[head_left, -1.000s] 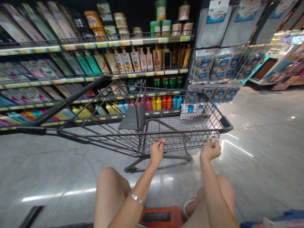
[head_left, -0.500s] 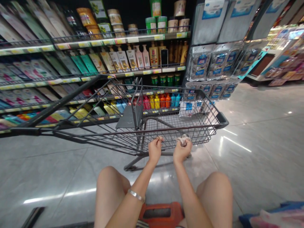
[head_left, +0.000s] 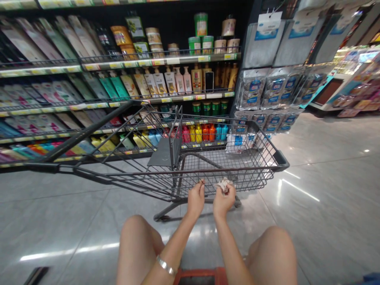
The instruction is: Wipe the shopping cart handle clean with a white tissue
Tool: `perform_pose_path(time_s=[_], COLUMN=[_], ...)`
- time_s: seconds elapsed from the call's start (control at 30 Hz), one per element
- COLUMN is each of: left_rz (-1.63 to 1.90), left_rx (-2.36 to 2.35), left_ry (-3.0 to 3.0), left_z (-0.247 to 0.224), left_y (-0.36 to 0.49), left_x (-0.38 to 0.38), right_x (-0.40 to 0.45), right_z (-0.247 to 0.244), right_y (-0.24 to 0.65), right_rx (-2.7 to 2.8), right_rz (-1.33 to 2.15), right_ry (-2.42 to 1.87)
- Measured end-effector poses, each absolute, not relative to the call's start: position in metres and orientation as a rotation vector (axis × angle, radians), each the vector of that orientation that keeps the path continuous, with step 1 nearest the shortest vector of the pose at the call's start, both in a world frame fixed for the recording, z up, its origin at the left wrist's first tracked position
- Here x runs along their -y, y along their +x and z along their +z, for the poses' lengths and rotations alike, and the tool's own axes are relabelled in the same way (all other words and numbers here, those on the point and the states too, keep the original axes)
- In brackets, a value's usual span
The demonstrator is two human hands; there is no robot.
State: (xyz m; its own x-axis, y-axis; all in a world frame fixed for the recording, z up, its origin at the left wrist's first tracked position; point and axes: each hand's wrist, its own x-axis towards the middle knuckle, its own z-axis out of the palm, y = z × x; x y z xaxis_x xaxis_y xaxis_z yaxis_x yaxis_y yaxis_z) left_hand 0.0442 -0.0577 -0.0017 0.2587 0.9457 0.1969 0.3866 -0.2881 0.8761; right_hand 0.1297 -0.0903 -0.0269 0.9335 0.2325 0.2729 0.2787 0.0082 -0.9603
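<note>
My right hand (head_left: 224,201) is closed round a crumpled whitish cloth or tissue (head_left: 225,185), which sticks out above the fingers. To its left, my left hand (head_left: 196,198) is pinched, thumb against fingers; what it holds, if anything, is too small to name. Both hands are in front of the near side of a dark wire shopping cart (head_left: 208,171), a little apart from each other. The cart stands sideways, its handle end at the left. A silver band (head_left: 165,265) circles my left wrist.
Behind the cart, shelves (head_left: 166,61) hold bottles and jars. Packs of scourers (head_left: 251,89) hang at the right end. A red-orange object (head_left: 197,272) lies between my knees. A dark bar (head_left: 37,276) shows at the lower left, and something blue (head_left: 371,278) at the lower right.
The view has tilted up, so shelves and cart sit lower in the picture. My hands are slightly closer together, and the cloth is still in my right hand.
</note>
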Motion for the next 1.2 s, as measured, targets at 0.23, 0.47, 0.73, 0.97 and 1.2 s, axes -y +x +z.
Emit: perform_pose_path(time_s=[0.23, 0.47, 0.73, 0.97, 1.2], left_rz=[1.456, 1.462, 1.385, 1.342, 1.278], left_rx=[-1.689, -1.555, -1.465, -1.374, -1.396], left_ry=[1.724, 1.587, 1.385, 1.364, 1.435], left_z=[-0.022, -0.028, -0.022, -0.018, -0.01], left_y=[-0.015, -0.029, -0.042, -0.051, -0.049], left_x=[0.062, 0.038, 0.019, 0.014, 0.016], right_x=[0.09, 0.073, 0.066, 0.101, 0.116], right_z=[-0.036, -0.035, -0.03, -0.049, -0.057], right_y=[0.124, 0.086, 0.069, 0.093, 0.175], right_rx=[0.414, 0.45, 0.448, 0.735, 0.233], right_rz=[0.064, 0.08, 0.122, 0.545, 0.116], right_ry=[-1.566, -1.562, -1.549, -1.498, -1.708])
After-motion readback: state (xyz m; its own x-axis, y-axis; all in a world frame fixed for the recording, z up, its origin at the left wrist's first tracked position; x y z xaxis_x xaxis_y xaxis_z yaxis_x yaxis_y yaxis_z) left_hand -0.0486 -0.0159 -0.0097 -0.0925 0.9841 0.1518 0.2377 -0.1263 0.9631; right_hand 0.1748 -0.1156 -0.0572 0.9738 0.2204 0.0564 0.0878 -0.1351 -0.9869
